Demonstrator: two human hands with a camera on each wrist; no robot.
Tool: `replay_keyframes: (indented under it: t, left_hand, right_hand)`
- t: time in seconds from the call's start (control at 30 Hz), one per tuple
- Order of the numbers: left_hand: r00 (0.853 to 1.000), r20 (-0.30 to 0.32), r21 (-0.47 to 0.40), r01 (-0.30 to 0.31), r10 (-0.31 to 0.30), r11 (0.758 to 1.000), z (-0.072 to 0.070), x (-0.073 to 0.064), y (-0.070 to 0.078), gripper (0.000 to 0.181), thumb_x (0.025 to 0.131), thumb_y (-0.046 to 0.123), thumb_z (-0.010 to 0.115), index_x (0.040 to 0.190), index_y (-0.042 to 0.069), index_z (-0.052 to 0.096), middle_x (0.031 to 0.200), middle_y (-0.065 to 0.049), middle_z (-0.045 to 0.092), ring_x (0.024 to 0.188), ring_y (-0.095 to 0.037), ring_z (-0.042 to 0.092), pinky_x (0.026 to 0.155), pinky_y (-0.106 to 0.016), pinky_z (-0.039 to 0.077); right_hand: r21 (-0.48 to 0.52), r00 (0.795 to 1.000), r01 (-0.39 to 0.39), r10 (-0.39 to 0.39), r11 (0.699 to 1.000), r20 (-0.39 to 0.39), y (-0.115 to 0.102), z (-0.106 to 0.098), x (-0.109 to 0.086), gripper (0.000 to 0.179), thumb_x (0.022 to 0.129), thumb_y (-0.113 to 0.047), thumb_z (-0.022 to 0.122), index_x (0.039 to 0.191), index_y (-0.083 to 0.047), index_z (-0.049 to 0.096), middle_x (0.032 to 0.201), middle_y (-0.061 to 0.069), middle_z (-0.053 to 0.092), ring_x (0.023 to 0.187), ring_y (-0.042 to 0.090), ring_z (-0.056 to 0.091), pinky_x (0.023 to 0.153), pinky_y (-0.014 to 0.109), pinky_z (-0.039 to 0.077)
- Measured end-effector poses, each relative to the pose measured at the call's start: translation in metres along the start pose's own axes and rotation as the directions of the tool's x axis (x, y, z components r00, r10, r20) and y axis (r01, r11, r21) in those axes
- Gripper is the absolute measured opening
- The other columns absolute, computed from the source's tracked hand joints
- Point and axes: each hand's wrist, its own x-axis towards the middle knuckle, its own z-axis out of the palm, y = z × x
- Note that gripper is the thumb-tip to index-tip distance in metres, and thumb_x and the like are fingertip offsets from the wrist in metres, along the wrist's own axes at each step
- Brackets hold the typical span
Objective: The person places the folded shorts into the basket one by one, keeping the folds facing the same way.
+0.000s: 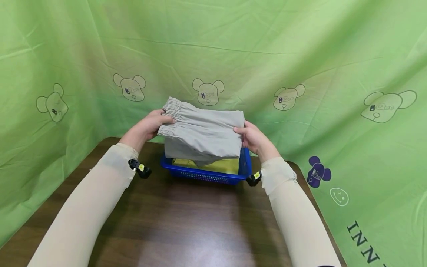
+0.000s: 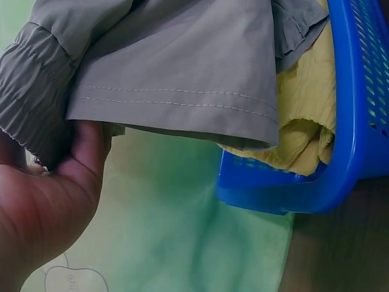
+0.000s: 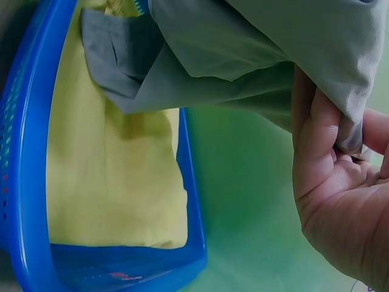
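Folded grey shorts (image 1: 207, 129) with a gathered elastic waistband are held up over a blue plastic basket (image 1: 200, 176). At the waistband end, my left hand (image 1: 151, 124) pinches the cloth, thumb on top and fingers underneath. My right hand (image 1: 254, 138) grips the opposite end the same way. A hemmed leg of the shorts (image 2: 182, 103) hangs down in the left wrist view. Inside the basket lies a folded yellow garment (image 3: 115, 176), partly covered by the grey cloth in the head view.
The basket stands on a dark brown wooden table (image 1: 186, 222), near its far edge. A green curtain (image 1: 213, 44) printed with bear faces hangs behind and on both sides. Small black wrist cameras sit on both sleeves.
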Motion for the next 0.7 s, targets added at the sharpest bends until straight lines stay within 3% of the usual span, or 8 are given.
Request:
replay_keyframes:
  t: [0.4, 0.7]
  left_hand:
    - [1.0, 0.0, -0.001, 0.021, -0.021, 1.0, 0.009, 0.016, -0.009, 0.058, 0.094, 0.0, 0.057, 0.148, -0.004, 0.036, 0.094, -0.002, 0.067, 0.074, -0.013, 0.069, 0.067, -0.024, 0.059]
    - [0.998, 0.017, -0.044, 0.057, -0.056, 0.997, 0.013, 0.024, -0.021, 0.049, 0.094, -0.001, 0.057, 0.14, -0.003, 0.039, 0.091, -0.003, 0.067, 0.073, -0.013, 0.069, 0.066, -0.024, 0.059]
  right_hand:
    - [0.003, 0.999, -0.041, 0.041, 0.999, -0.035, 0.009, -0.014, 0.01, 0.031, 0.106, -0.01, 0.052, 0.135, -0.015, 0.044, 0.097, 0.001, 0.068, 0.077, 0.015, 0.071, 0.059, 0.031, 0.06]
    - [-0.039, 0.997, -0.064, 0.062, 0.997, -0.051, 0.014, -0.022, 0.009, 0.031, 0.106, -0.011, 0.052, 0.136, -0.014, 0.044, 0.098, 0.002, 0.067, 0.079, 0.016, 0.071, 0.063, 0.034, 0.061]
